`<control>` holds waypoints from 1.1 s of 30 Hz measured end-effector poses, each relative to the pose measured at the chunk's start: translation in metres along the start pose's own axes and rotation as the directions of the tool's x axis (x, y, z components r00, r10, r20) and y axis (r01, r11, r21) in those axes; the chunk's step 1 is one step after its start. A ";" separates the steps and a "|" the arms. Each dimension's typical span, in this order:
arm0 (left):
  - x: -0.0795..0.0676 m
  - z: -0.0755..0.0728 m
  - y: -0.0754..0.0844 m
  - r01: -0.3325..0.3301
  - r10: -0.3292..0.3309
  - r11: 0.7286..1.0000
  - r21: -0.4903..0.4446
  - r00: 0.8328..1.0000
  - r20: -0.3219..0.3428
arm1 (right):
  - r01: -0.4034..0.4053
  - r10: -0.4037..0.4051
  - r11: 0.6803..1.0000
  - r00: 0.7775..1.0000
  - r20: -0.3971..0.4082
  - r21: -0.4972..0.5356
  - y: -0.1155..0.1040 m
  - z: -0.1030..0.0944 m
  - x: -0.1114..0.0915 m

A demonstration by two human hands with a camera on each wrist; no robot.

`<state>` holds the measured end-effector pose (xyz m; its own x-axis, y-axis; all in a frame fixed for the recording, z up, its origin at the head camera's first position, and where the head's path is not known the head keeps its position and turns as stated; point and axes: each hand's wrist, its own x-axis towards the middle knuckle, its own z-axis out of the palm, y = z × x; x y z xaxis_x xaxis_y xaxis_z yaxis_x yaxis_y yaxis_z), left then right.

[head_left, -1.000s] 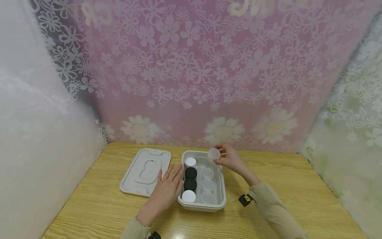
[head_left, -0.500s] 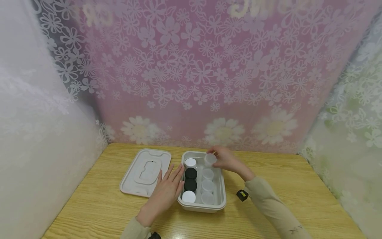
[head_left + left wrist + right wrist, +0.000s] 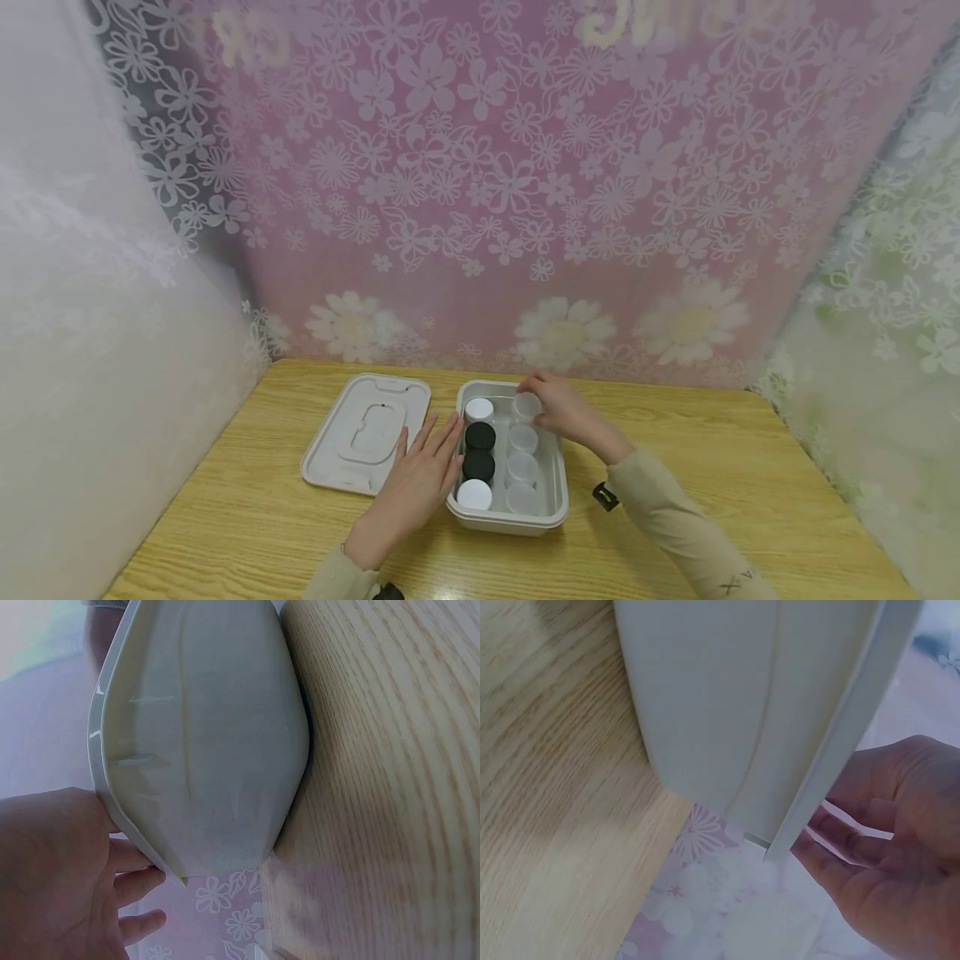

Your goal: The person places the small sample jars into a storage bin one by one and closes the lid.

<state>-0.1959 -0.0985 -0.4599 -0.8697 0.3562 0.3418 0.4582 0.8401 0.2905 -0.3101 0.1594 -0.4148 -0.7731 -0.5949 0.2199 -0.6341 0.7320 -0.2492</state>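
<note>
A pale plastic box (image 3: 552, 467) stands on the table, with small round jars in two columns. On its left side are white-lidded jars (image 3: 475, 495) and black-lidded jars (image 3: 480, 437); on its right, translucent jars (image 3: 522, 466). My right hand (image 3: 567, 410) reaches over the far right corner and pinches a translucent jar (image 3: 527, 406), low inside the box at the end of that column. In the right wrist view the box wall hides the jar. Against the left rim rests my left hand (image 3: 422, 475), fingers straight; the left wrist view shows them along the rim (image 3: 112, 796).
A pale rectangular lid (image 3: 352, 433) lies on the table left of the box, partly behind my left hand. The wooden table (image 3: 675, 500) ends at a pink flowered curtain (image 3: 465, 208) at the back. Pale curtains flank both sides.
My right hand has carried the translucent jar left and down from above the far right rim into the box's far right corner. The left hand has stayed in place.
</note>
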 end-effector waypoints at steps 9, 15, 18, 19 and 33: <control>0.000 0.001 0.000 0.001 -0.001 1.000 -0.002 1.000 -0.001 | 0.029 -0.029 0.999 0.999 -0.014 -0.028 0.001 0.009 -0.001; 0.000 0.001 0.000 0.002 -0.002 1.000 0.002 1.000 0.001 | 0.029 -0.029 0.999 1.000 0.001 -0.029 -0.001 0.011 -0.003; 0.000 0.001 0.000 0.002 -0.002 1.000 0.003 1.000 0.003 | 0.009 -0.009 1.000 1.000 0.016 -0.028 -0.001 0.013 -0.003; 0.000 0.001 0.001 0.002 -0.002 1.000 0.002 1.000 0.003 | 0.004 -0.003 1.000 1.000 0.019 -0.030 -0.001 0.014 -0.002; 0.000 0.001 0.001 0.003 -0.003 1.000 0.001 1.000 0.004 | 0.028 -0.032 0.995 0.999 -0.033 -0.098 -0.003 0.020 -0.002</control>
<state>-0.1960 -0.0974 -0.4600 -0.8716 0.3555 0.3375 0.4556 0.8415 0.2903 -0.3064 0.1520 -0.4331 -0.7517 -0.6067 0.2587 -0.6516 0.7439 -0.1488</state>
